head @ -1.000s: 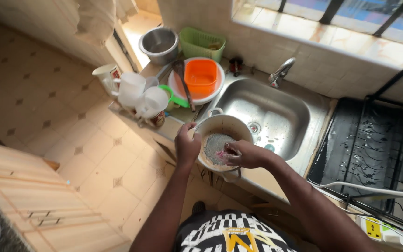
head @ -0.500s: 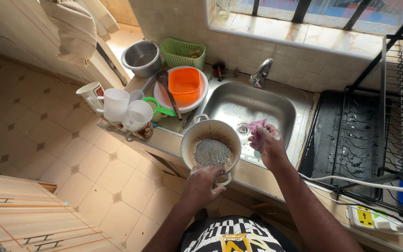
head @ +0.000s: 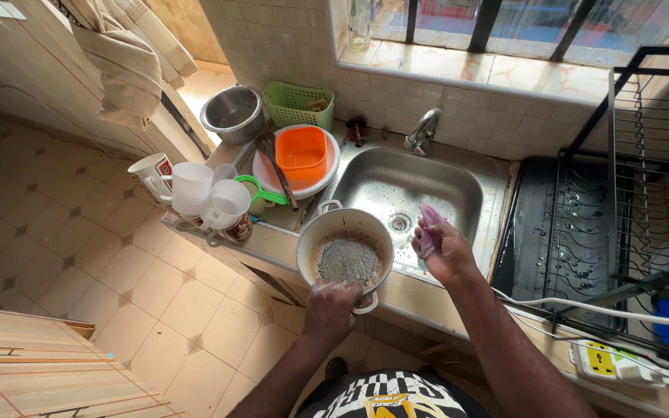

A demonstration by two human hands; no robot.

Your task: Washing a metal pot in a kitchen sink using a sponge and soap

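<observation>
The pot (head: 345, 251) sits at the front edge of the counter, just left of the sink (head: 408, 193), its rim overlapping the sink's left lip. Half of its body appears to overhang the counter edge above the tiled floor (head: 118, 263). The left hand (head: 333, 303) is clenched on the near handle at the pot's lower rim. The right hand (head: 441, 246) is closed around a purple cloth (head: 430, 230) and is held over the front right part of the sink, apart from the pot.

Open room: the sink basin is bare steel with only the drain showing, and it offers the widest free space, to the right of the pot. To the left the counter is crowded: white mugs (head: 203, 197) stand in a cluster at the edge, with a green scoop (head: 261, 193) just beside them. Behind the pot a white plate (head: 272, 172) carries an orange tub (head: 301, 152) and a dark ladle (head: 276, 166). Further back stand a steel bowl (head: 234, 112) and a green basket (head: 297, 104). The tap (head: 423, 131) rises at the sink's back edge. A black rack (head: 629, 217) closes off the right side.

Condition of the pot: round, pale metal, with worn, stained inner walls. The bottom carries a grey speckled patch; I cannot tell if it is residue or foam.

Orientation: the mouth faces up. The two loop handles lie on a line running from the near edge towards the back left, one under the left hand and the other at the far rim near the ladle.
</observation>
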